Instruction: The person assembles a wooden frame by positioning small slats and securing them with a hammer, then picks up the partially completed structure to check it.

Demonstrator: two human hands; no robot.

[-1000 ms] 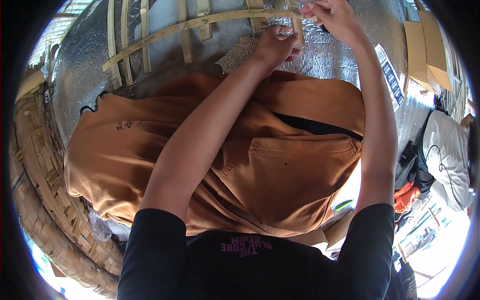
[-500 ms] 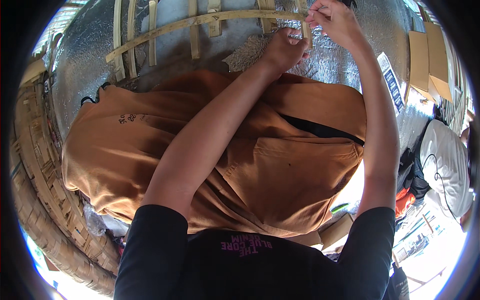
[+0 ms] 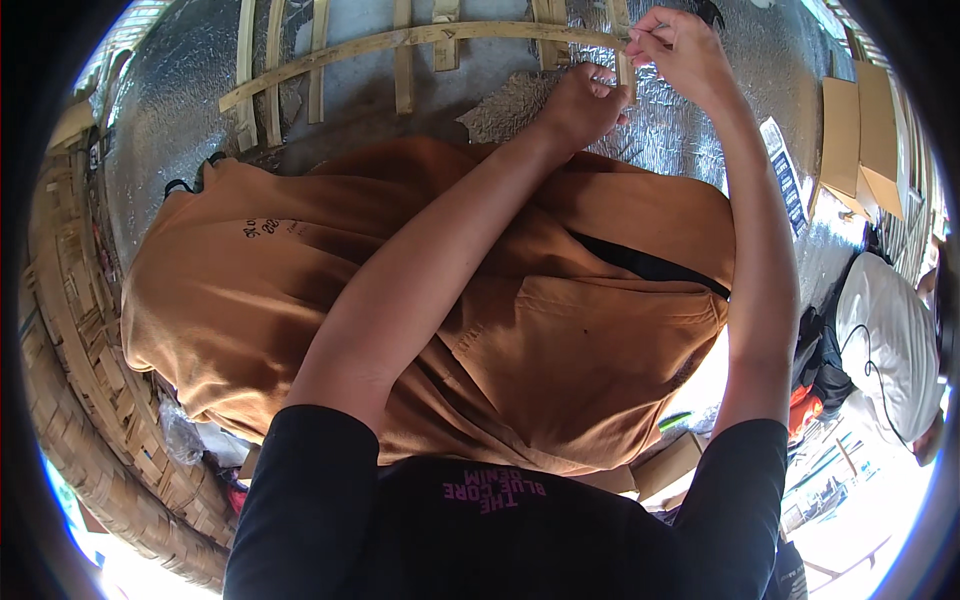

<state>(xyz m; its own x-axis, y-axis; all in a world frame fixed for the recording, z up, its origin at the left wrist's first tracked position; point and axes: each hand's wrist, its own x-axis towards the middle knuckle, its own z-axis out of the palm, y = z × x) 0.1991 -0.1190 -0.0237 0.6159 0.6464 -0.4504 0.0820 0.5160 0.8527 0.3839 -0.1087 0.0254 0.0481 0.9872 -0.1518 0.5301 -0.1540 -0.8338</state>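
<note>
A long, slightly bowed bamboo strip point(image 3: 400, 38) runs across the far side, over several shorter upright strips. At its right end it crosses a short bamboo strip point(image 3: 625, 80). My right hand point(image 3: 688, 58) is closed in a pinch at this crossing, on something too small to make out. Just below and left, my left hand point(image 3: 585, 108) has its fingers curled, their tips against the lower part of the short strip. What lies in its grip is hidden. My left forearm reaches over a brown garment point(image 3: 610, 350) spread in front of me.
Silvery foil sheeting point(image 3: 690, 140) lies beneath the strips. A printed sheet point(image 3: 785, 175) and an open cardboard box point(image 3: 860, 140) are at the right, with a white sack-like bundle point(image 3: 885, 330) nearer. Woven bamboo matting point(image 3: 90, 400) curves along the left.
The view has shifted slightly, so the strips and garment sit a little differently in it. Both hands stay at the same crossing, with their fingers almost unchanged.
</note>
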